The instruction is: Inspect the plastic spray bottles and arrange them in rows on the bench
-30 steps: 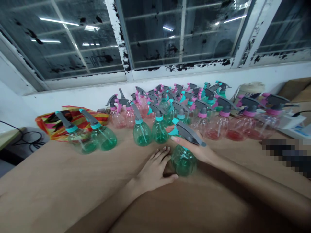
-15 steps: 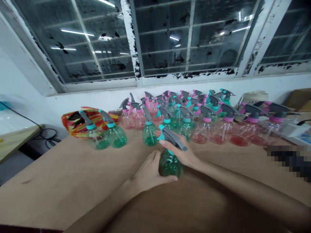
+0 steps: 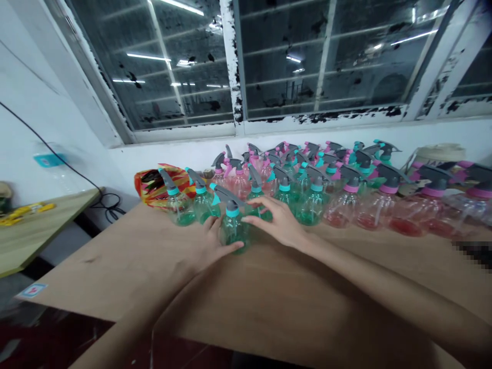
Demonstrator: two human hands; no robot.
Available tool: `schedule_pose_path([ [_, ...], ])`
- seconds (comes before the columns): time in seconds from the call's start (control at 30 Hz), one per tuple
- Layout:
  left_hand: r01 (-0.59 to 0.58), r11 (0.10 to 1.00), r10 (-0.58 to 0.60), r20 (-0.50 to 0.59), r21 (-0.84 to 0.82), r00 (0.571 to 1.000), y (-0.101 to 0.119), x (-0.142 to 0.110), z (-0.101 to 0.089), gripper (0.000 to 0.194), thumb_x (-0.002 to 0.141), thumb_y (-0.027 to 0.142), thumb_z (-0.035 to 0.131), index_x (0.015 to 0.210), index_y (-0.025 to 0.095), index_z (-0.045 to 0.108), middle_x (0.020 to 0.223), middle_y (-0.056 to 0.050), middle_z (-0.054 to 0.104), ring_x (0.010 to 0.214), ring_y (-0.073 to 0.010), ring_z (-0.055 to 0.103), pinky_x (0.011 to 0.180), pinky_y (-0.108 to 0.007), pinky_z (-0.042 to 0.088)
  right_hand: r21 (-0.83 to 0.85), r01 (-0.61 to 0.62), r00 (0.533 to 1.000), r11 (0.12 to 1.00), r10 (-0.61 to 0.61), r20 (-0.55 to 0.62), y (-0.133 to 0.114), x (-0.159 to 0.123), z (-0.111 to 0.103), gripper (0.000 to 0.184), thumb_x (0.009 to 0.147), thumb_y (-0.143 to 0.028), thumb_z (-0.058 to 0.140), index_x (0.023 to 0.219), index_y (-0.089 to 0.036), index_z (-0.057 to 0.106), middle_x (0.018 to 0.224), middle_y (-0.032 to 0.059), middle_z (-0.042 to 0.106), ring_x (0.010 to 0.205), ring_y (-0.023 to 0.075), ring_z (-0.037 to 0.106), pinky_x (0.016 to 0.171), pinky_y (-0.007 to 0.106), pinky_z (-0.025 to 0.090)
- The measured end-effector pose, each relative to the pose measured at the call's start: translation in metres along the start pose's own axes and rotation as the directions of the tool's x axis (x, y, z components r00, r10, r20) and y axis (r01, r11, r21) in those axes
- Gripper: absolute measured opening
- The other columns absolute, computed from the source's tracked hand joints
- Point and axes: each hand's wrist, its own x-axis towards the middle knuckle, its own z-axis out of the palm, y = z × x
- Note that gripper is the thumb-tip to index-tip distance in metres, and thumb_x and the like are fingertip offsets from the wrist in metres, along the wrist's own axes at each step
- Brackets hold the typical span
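Observation:
A green spray bottle with a grey trigger and a teal collar stands on the brown table, just right of two other green bottles. My left hand cups its lower left side, thumb curled across the front of the base. My right hand lies at the bottle's right side, fingers stretched out and apart, the tips touching or almost touching the bottle. Nothing is in the right hand.
Several rows of green and pink spray bottles crowd the table's far edge under the window. A red and yellow striped bag lies at the back left. A lower side table and cables are on the left.
The green bottle has moved left and away from me, up to the two green bottles. My right hand has come off its trigger head. The view has swung left.

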Motion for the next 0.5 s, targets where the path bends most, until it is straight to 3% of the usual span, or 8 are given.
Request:
schedule_pose_path([
  [0.1,0.058,0.998,-0.057,-0.027,0.032,0.998,-0.010,0.018,0.003,0.077,0.070,0.060,0.067,0.127,0.016,0.039,0.112,-0.012,0.054,0.106,-0.0314,0.054,0.089,-0.043,0.044,-0.094,-0.057,0.998,0.994,0.057,-0.009,0.009,-0.005,-0.009,0.024,0.086,-0.043,0.056,0.090,-0.021,0.062,0.087,0.0032,0.068,0.074,0.0162,0.063,0.065,0.029,0.049],
  [0.2,0.099,0.992,-0.098,-0.023,0.076,0.995,-0.016,0.034,0.004,0.075,0.073,0.058,0.067,0.125,0.013,0.040,0.111,-0.014,0.057,0.105,-0.0313,0.056,0.087,-0.040,0.045,-0.195,-0.138,0.990,0.971,0.132,-0.040,0.020,-0.008,-0.015,0.021,0.087,-0.041,0.053,0.087,-0.022,0.062,0.085,0.0023,0.069,0.066,0.0160,0.062,0.066,0.031,0.047],
  [0.33,0.134,0.974,-0.136,0.002,0.184,0.991,-0.014,0.050,-0.004,0.066,0.072,0.053,0.070,0.122,0.015,0.046,0.110,-0.012,0.057,0.112,-0.0343,0.051,0.094,-0.043,0.039,-0.300,-0.266,0.964,0.916,0.251,-0.088,0.032,-0.007,-0.021,0.024,0.086,-0.041,0.052,0.094,-0.020,0.061,0.089,0.0058,0.070,0.058,0.0169,0.061,0.066,0.034,0.047],
  [0.5,0.190,0.933,-0.214,0.046,0.305,0.976,-0.003,0.062,-0.016,0.067,0.072,0.047,0.071,0.127,0.017,0.047,0.109,-0.013,0.057,0.112,-0.0361,0.050,0.092,-0.043,0.039,-0.372,-0.383,0.921,0.846,0.383,-0.078,0.037,0.001,-0.017,0.044,0.083,-0.046,0.053,0.111,-0.012,0.059,0.098,0.0157,0.069,0.052,0.0193,0.061,0.066,0.040,0.047],
])
